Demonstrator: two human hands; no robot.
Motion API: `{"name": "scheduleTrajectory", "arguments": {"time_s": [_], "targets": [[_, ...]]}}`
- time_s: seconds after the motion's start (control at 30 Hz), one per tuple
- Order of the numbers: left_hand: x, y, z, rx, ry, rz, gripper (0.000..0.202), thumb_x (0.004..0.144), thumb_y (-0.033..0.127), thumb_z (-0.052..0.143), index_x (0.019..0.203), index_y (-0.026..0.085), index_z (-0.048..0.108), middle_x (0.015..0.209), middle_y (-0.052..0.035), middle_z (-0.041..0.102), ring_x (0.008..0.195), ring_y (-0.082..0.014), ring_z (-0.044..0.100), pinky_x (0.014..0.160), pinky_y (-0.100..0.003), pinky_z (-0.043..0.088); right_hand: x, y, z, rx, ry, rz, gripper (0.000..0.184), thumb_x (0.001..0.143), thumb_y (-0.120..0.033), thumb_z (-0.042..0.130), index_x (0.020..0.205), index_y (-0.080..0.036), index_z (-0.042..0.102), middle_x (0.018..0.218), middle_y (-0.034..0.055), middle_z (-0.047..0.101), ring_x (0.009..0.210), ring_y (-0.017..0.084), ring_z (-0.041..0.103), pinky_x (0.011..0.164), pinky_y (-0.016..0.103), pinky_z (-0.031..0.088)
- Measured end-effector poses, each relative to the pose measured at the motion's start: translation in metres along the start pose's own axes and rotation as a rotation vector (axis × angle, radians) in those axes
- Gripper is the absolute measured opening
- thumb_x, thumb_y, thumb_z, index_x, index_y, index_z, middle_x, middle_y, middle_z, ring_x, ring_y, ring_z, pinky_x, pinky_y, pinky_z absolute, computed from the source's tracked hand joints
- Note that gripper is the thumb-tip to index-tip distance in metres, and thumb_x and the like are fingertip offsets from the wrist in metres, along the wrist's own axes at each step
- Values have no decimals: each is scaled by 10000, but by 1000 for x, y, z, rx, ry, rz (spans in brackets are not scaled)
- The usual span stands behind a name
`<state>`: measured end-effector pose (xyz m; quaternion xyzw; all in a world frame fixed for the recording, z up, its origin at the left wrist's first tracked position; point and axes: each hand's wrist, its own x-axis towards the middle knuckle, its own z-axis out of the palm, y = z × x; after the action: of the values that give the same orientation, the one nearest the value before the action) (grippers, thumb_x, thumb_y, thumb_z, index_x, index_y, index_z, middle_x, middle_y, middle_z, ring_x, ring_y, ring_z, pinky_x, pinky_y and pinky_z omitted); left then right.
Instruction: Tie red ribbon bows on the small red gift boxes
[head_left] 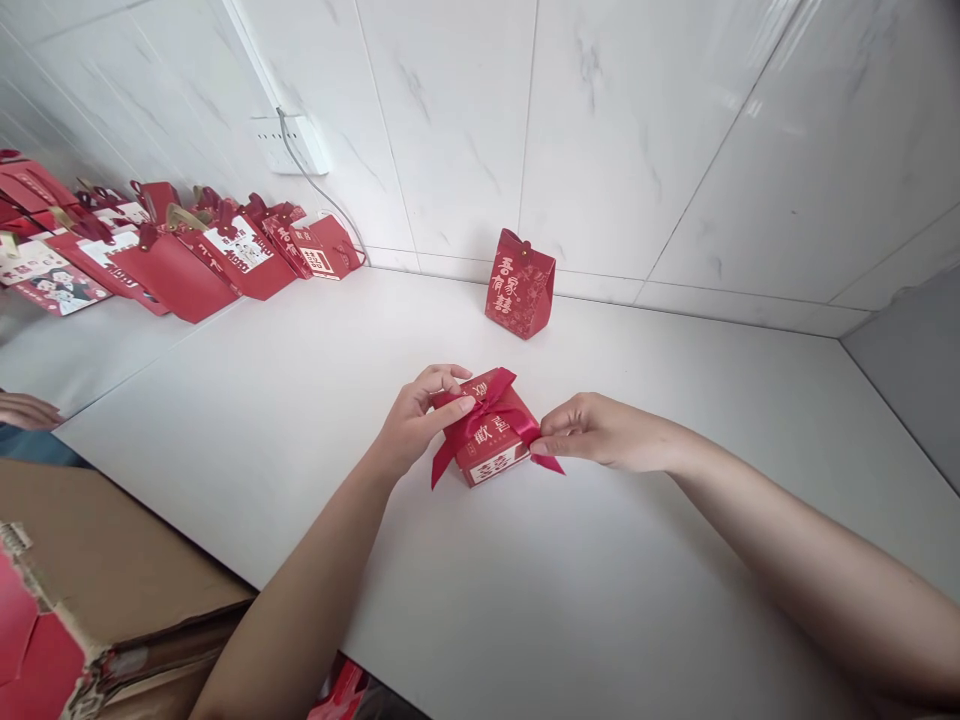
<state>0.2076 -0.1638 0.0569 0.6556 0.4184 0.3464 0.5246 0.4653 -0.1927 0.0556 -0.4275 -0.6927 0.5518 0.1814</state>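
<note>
Your gift box (491, 440) sits on the white table (637, 560) near the middle of it, between your two hands. It is small, red and flat, printed with gold characters on top and a white label on the side facing you. A red satin ribbon (489, 402) crosses the lid and is tied in a bow. One loose tail hangs off the left corner and the other trails to the right.

The box lies flat, lid up. Its long axis runs across your view from left to right, with the right end turned slightly nearer to you.

Your left hand (415, 425) comes in from the lower left with the forearm angled up across the table. It is clamped on the left end of the box, fingers curled over the top edge and one finger pressing the lid beside the bow. Your right hand (592, 432) reaches in from the right, wrist low over the table, with thumb and fingers pinched together on the right tail of the ribbon.

At the far left another person's hand (26, 410) rests at the table edge, and a cardboard carton (105, 560) sits below it. A row of red boxes (187, 255) lines the wall, and a single red bag (520, 283) stands upright behind your box.
</note>
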Motion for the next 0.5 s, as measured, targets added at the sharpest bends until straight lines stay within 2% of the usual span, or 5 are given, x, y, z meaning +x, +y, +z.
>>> {"name": "scheduleTrajectory", "arguments": {"time_s": [0.13, 0.3, 0.43, 0.5], "targets": [[3, -3, -5, 22, -4, 12, 375, 830, 417, 649, 609, 146, 515, 1194, -85, 545, 1149, -257, 535, 812, -300, 499, 3, -1, -6, 61, -69, 38, 418, 790, -593, 635, 772, -180, 700, 739, 18, 643, 661, 159, 546, 619, 296, 413], [2, -5, -2, 76, 12, 3, 329, 835, 453, 647, 686, 160, 647, 1147, -79, 587, 1110, -240, 570, 864, -318, 493, 2, -7, -1, 159, -189, 4, 412, 847, -560, 601, 854, -157, 684, 870, 66, 691, 824, 196, 614, 749, 315, 442], [1, -4, 2, 177, 33, -31, 300, 768, 457, 721, 702, 168, 679, 1159, -71, 590, 1092, -238, 591, 873, -328, 507, 0, -8, 4, 57, -187, -41, 355, 909, -492, 542, 764, -175, 606, 852, 43, 671, 820, 181, 604, 676, 287, 432], [1, -4, 2, 185, 18, -60, 303, 767, 466, 719, 714, 170, 684, 1193, -67, 581, 1064, -233, 607, 848, -330, 520, -3, -10, 6, -89, -114, -121, 313, 934, -385, 520, 691, -188, 509, 770, 11, 629, 716, 142, 566, 595, 262, 405]]}}
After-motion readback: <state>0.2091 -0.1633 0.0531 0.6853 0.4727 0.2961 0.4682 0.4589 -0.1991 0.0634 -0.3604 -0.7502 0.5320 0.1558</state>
